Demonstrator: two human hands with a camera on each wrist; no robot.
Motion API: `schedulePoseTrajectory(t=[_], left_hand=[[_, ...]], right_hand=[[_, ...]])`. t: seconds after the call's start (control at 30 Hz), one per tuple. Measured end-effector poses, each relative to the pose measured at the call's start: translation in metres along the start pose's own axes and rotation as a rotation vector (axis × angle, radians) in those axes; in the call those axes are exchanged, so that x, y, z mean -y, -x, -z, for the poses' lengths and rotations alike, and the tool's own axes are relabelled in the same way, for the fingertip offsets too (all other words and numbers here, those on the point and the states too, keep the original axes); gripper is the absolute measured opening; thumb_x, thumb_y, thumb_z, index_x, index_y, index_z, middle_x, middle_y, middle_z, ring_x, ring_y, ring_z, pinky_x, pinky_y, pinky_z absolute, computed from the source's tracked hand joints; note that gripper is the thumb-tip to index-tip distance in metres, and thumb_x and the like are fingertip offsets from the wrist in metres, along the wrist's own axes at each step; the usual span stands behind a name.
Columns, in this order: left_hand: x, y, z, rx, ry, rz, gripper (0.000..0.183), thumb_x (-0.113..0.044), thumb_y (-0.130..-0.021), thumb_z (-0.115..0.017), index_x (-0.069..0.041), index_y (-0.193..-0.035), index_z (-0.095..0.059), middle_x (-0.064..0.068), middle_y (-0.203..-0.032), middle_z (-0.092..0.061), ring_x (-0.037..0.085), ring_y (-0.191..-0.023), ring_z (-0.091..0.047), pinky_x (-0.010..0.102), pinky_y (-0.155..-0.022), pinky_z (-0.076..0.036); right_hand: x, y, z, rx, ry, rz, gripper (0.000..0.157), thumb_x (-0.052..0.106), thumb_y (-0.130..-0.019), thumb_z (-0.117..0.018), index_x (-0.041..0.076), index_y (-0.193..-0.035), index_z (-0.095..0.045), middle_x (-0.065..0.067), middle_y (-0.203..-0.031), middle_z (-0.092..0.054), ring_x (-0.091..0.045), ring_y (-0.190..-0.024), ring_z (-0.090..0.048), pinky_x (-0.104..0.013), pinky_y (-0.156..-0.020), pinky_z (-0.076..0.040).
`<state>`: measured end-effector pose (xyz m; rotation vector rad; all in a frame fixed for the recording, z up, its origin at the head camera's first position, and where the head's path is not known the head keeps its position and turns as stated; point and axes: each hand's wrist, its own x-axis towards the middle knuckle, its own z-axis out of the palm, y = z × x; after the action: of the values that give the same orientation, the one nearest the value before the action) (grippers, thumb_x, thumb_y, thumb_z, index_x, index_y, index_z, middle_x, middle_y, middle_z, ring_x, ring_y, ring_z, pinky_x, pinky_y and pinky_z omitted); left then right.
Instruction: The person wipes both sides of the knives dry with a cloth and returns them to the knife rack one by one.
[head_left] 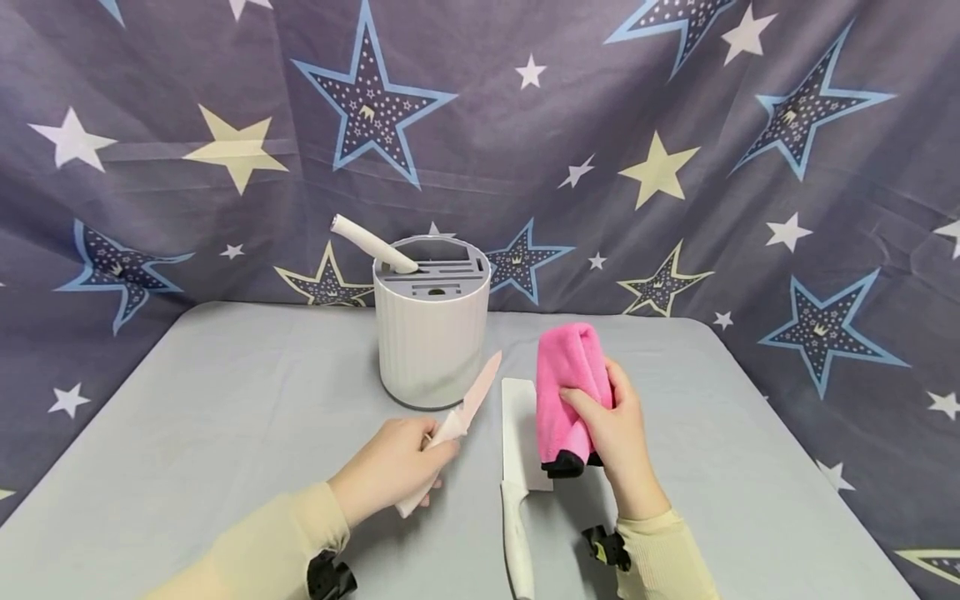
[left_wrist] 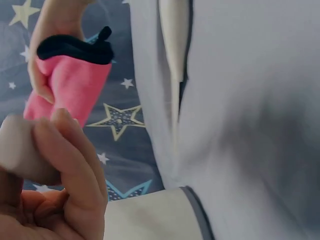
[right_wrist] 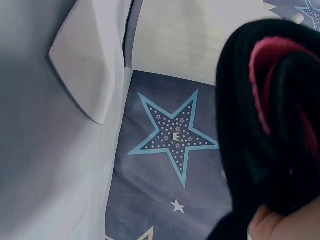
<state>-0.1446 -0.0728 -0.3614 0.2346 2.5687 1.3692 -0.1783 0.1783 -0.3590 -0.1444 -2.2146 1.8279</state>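
My left hand (head_left: 393, 467) grips a small knife (head_left: 478, 390) by its pale handle, with the pinkish blade pointing up and away to the right. In the left wrist view the handle's blurred end (left_wrist: 25, 150) shows between the curled fingers. My right hand (head_left: 618, 442) holds a folded pink cloth (head_left: 566, 383) with a black edge, thumb across its front. In the right wrist view the cloth's dark folded edge (right_wrist: 235, 100) fills the right side. Between the hands a white cleaver (head_left: 519, 433) lies flat on the table, handle toward me; the cloth overlaps its blade in the head view.
A white ribbed knife block (head_left: 431, 350) with a grey slotted top stands toward the back of the grey-covered table (head_left: 262, 392). One white-handled knife (head_left: 371, 243) leans out of a slot to the left. A star-patterned curtain (head_left: 480, 100) hangs behind.
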Motion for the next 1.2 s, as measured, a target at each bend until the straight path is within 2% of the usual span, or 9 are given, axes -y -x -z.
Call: schedulePoseTrajectory(t=[0.17, 0.43, 0.7, 0.83, 1.0, 1.2], left_hand=[[-0.006, 0.004, 0.0, 0.005, 0.013, -0.015, 0.017, -0.022, -0.096, -0.055, -0.009, -0.085, -0.058, 0.002, -0.06, -0.061, 0.01, -0.037, -0.053, 0.032, -0.034, -0.047], [-0.011, 0.01, -0.001, 0.034, 0.05, -0.044, 0.018, -0.023, -0.097, -0.054, -0.009, -0.086, -0.057, 0.001, -0.059, -0.061, 0.008, -0.033, -0.048, 0.031, -0.031, -0.042], [-0.015, 0.016, -0.004, 0.068, 0.115, -0.096, 0.018, -0.023, -0.098, -0.055, -0.007, -0.09, -0.058, 0.0, -0.06, -0.06, 0.008, -0.033, -0.047, 0.033, -0.03, -0.042], [-0.019, 0.018, -0.006, 0.082, 0.138, -0.114, 0.018, -0.024, -0.099, -0.056, -0.008, -0.09, -0.059, 0.0, -0.061, -0.06, 0.009, -0.033, -0.047, 0.032, -0.03, -0.041], [-0.024, 0.019, -0.007, 0.086, 0.144, -0.131, 0.018, -0.024, -0.099, -0.056, -0.007, -0.092, -0.059, 0.0, -0.061, -0.06, 0.009, -0.034, -0.048, 0.031, -0.03, -0.04], [-0.027, 0.018, -0.008, 0.077, 0.154, -0.145, 0.018, -0.025, -0.099, -0.057, -0.009, -0.089, -0.059, -0.001, -0.061, -0.059, 0.009, -0.035, -0.049, 0.03, -0.03, -0.04]], right_hand=[[0.0, 0.001, 0.0, -0.026, 0.042, 0.033, 0.048, 0.006, -0.082, -0.073, 0.016, -0.128, -0.063, -0.008, -0.111, -0.063, -0.01, -0.088, -0.06, -0.021, -0.072, -0.052], [-0.002, 0.004, -0.001, -0.053, 0.17, 0.253, 0.043, -0.002, -0.078, -0.073, 0.007, -0.12, -0.069, -0.007, -0.122, -0.062, -0.013, -0.099, -0.053, -0.015, -0.076, -0.046], [0.0, 0.009, -0.005, -0.085, 0.32, 0.447, 0.048, -0.003, -0.073, -0.071, 0.009, -0.12, -0.07, -0.011, -0.126, -0.063, -0.025, -0.101, -0.06, -0.03, -0.075, -0.05], [-0.003, 0.011, -0.006, -0.112, 0.364, 0.534, 0.049, -0.004, -0.07, -0.07, 0.011, -0.116, -0.072, -0.012, -0.124, -0.066, -0.029, -0.104, -0.061, -0.034, -0.08, -0.046], [-0.007, 0.01, -0.008, -0.144, 0.422, 0.675, 0.048, -0.006, -0.066, -0.07, 0.011, -0.111, -0.075, -0.012, -0.117, -0.071, -0.03, -0.094, -0.061, -0.037, -0.075, -0.044], [-0.008, 0.01, -0.015, -0.148, 0.464, 0.765, 0.052, -0.008, -0.064, -0.067, 0.011, -0.111, -0.076, -0.01, -0.119, -0.069, -0.028, -0.09, -0.059, -0.04, -0.069, -0.044]])
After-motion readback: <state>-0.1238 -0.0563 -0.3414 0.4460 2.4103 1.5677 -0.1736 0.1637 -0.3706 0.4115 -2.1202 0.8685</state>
